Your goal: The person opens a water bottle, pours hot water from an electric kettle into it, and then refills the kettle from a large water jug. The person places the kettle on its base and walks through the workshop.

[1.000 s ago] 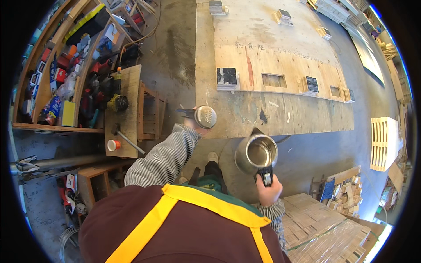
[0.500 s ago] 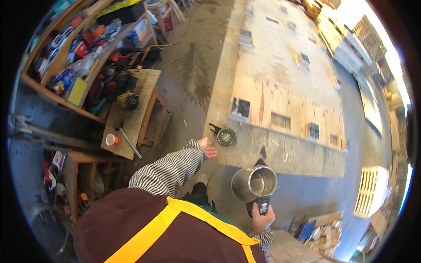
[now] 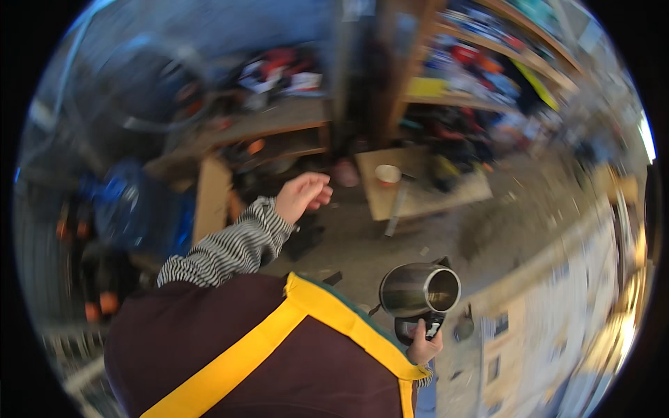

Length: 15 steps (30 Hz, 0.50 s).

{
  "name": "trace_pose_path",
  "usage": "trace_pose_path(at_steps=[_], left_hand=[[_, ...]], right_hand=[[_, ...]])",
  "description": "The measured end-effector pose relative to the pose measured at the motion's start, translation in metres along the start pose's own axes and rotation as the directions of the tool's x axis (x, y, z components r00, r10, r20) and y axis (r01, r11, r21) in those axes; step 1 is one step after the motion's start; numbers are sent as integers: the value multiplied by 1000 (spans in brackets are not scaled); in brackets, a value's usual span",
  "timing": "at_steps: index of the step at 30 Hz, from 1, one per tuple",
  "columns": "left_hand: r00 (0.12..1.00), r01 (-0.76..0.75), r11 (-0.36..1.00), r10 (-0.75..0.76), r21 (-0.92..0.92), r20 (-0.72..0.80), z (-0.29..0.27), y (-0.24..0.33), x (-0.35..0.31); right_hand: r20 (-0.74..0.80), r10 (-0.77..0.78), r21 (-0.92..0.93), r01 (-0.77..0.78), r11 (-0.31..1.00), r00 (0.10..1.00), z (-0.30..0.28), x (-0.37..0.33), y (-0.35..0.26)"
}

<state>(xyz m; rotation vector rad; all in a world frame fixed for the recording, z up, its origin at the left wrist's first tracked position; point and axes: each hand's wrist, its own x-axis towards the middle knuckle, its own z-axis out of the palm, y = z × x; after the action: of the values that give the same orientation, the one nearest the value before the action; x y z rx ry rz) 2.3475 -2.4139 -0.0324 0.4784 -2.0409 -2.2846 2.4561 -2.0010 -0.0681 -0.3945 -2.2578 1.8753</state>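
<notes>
My right hand [image 3: 424, 345] grips the black handle of a metal electric kettle [image 3: 405, 290]. The kettle has no lid on, and its open round mouth faces to the right. My left hand [image 3: 304, 197] hangs in the air over the floor, fingers loosely bent and empty. A dark round kettle lid [image 3: 463, 328], blurred, lies on the wooden table [image 3: 474, 376] just right of the kettle.
Ahead, a low wooden board [image 3: 376, 198] bears a paper cup [image 3: 387, 175] and a hammer [image 3: 397, 211]. Cluttered shelves [image 3: 460, 104] rise behind it. A big blue water bottle [image 3: 132, 209] stands at left, near a wooden cabinet [image 3: 279, 122].
My view has swung left, from the long table to the shelves and cabinet. The kettle has come along in my right hand, while the lid stays on the table, apart from my left hand.
</notes>
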Motion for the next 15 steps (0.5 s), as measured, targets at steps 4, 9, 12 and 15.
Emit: trace_pose_path(at_steps=[4, 9, 12, 15], left_hand=[[847, -363, 930, 354, 55, -397, -124, 76, -98], [-76, -294, 487, 846, 823, -528, -254, 125, -192], [-363, 213, 536, 820, 817, -443, -322, 121, -233], [-419, 554, 704, 697, 444, -582, -385, 118, -246]], right_hand=[[161, 37, 46, -45, 998, 986, 69, -8, -37], [423, 12, 104, -62, 993, 906, 136, 23, -61], [539, -36, 100, -22, 995, 841, 169, 50, -67], [611, -30, 45, 3, 999, 791, 195, 70, -75]])
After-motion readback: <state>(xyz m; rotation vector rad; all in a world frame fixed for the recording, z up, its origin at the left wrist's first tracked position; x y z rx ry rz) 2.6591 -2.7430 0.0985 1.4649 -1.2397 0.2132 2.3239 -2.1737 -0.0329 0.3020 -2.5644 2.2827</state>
